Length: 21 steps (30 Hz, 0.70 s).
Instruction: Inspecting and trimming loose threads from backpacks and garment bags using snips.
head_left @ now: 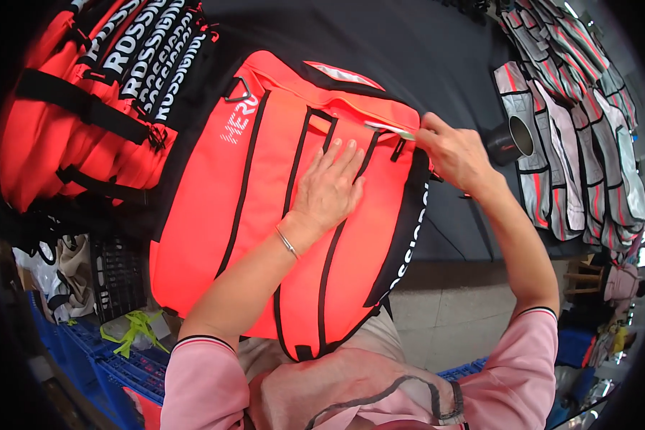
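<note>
"As I'm watching from far off, give me your reading: where is the bright red bag (265,179)?"

"Middle of the frame. On my feed its upper part lies on the black bench (451,64), and its lower end reaches down in front of the person's trousers (390,335)."

"And the hands?"

"I see the left hand (328,188) laid flat on the upper part of the bag, palm down, fingers extended and close together, holding nothing (there's a slim silvery bracelet (287,242) on that wrist). The right hand (460,152) is at the bag's upper right corner, fingers curled. A slim pale strip (388,130) ends right by its fingertips; I can't tell whether it grips that, the cloth or neither."

"What else surrounds them?"

"Upper left, I have a row of red goods (107,136) with black straps. Just right of the right hand is a dark cup (507,140); beyond it, grey pieces (546,168) edged in black. Lower left, yellow-green strips (135,332) near a dark crate (115,276)."
</note>
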Each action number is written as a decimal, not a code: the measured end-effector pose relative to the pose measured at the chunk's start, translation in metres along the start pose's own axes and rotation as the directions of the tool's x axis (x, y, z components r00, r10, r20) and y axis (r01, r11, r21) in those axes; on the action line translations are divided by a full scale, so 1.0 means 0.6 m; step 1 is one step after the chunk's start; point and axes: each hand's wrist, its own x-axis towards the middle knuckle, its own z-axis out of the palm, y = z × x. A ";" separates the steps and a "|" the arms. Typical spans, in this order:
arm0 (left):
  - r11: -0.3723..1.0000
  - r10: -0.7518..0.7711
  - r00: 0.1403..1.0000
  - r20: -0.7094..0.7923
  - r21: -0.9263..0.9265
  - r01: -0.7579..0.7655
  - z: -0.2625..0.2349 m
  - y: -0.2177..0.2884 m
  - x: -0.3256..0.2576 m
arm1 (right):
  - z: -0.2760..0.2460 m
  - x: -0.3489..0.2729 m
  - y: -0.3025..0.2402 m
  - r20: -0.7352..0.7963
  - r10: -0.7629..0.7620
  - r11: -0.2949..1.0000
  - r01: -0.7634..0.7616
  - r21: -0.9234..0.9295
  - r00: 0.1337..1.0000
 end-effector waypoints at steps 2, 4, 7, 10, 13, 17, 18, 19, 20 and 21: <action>1.000 0.016 1.000 0.002 -0.003 -0.016 0.000 0.000 0.002 | -0.012 -0.005 -0.002 0.015 0.019 1.000 -0.019 -0.003 1.000; 1.000 0.019 1.000 0.014 0.023 -0.019 0.003 0.001 0.003 | -0.011 -0.002 -0.008 0.023 0.044 0.999 -0.043 -0.008 0.999; 0.999 0.025 0.999 0.020 -0.024 -0.025 0.010 -0.002 0.006 | 0.030 0.036 -0.012 -0.022 0.033 0.999 -0.033 -0.001 0.999; 0.999 0.017 1.000 0.024 -0.045 -0.016 0.009 -0.012 0.000 | -0.003 0.003 -0.005 0.013 -0.014 0.998 0.015 -0.061 1.000; 0.999 0.008 0.999 0.037 -0.044 -0.006 -0.001 -0.011 0.000 | -0.033 -0.032 0.001 0.050 -0.017 0.998 0.020 -0.053 0.999; 0.999 0.042 0.998 0.036 0.023 -0.043 -0.003 -0.004 0.007 | -0.001 0.003 -0.009 -0.009 -0.022 0.999 0.022 -0.041 1.000; 0.999 0.039 0.999 0.036 0.017 -0.040 0.001 0.000 0.009 | 0.017 0.022 -0.015 -0.041 -0.008 0.999 0.007 -0.032 0.999; 0.999 0.033 0.999 0.038 0.012 -0.033 0.005 -0.001 0.008 | 0.036 0.043 -0.024 -0.067 0.009 1.000 -0.010 -0.010 0.998; 0.999 0.036 0.999 0.034 0.030 -0.037 0.007 -0.008 0.008 | 0.052 0.061 -0.031 -0.095 0.021 1.000 -0.020 0.012 0.995; 0.997 0.028 0.998 0.052 -0.071 -0.024 0.010 -0.016 0.009 | 0.063 0.069 -0.033 -0.117 0.025 1.000 -0.024 0.015 0.993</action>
